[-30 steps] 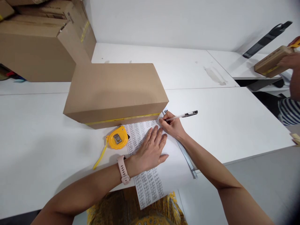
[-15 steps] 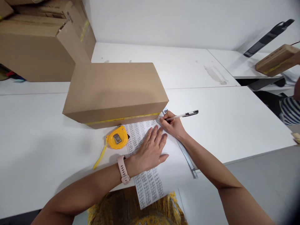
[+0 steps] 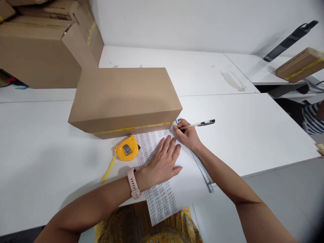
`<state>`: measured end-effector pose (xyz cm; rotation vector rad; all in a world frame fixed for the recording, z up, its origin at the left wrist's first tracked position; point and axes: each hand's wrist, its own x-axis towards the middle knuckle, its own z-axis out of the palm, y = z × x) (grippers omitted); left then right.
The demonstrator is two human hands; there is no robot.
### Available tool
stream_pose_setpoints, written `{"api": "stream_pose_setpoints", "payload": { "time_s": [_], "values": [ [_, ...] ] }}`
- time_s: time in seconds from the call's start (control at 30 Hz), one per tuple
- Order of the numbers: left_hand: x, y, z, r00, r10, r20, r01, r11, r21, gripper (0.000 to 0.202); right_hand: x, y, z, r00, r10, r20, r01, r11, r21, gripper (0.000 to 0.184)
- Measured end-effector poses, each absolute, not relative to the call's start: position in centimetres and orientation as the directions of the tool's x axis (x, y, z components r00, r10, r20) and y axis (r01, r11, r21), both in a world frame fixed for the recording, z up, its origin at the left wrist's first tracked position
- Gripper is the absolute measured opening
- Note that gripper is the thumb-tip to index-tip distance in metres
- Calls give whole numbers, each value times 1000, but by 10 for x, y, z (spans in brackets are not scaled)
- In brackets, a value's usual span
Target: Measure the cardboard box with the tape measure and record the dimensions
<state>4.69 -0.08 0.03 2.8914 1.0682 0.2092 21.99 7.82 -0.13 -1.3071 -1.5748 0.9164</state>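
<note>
A pen (image 3: 202,123) with a clear barrel and black cap end is pinched in my right hand (image 3: 186,135), its tip hidden at the top of the sheet of paper (image 3: 189,175). Columns of small handwriting cover the sheet's left part. My left hand (image 3: 164,162) lies flat on the paper, fingers stretched out. A yellow tape measure (image 3: 127,148) with a yellow strap rests left of the sheet. Just beyond, the cardboard box (image 3: 126,91) meets the paper's top edge. Under the sheet's right side a pale blue strip (image 3: 202,168) shows.
More cardboard boxes (image 3: 37,54) stand at the back left. The white table (image 3: 240,125) extends right. A smaller box (image 3: 298,65) and a dark bottle-like object (image 3: 288,42) are at the back right. At the far right appears another person's striped sleeve (image 3: 312,118).
My right hand and the pen have shifted very slightly right. My left hand stays put. The other person's hand has left the small box at the right.
</note>
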Motion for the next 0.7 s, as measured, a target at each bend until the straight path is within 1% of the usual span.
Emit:
{"api": "stream_pose_setpoints", "payload": {
  "time_s": [0.23, 0.47, 0.7],
  "values": [
    [47, -1, 0, 751, 651, 110, 644, -759, 93, 77, 220, 78, -1, -80, 986, 150, 321, 168, -932, 33],
    [47, -1, 2, 752, 652, 96, 644, -758, 104, 77, 221, 80, -2, -60, 985, 165, 339, 175, -924, 26],
    [47, 0, 3, 758, 644, 100, 636, -765, 99, 77, 221, 80, -2, -52, 986, 157, 344, 165, -924, 24]
  ]
}}
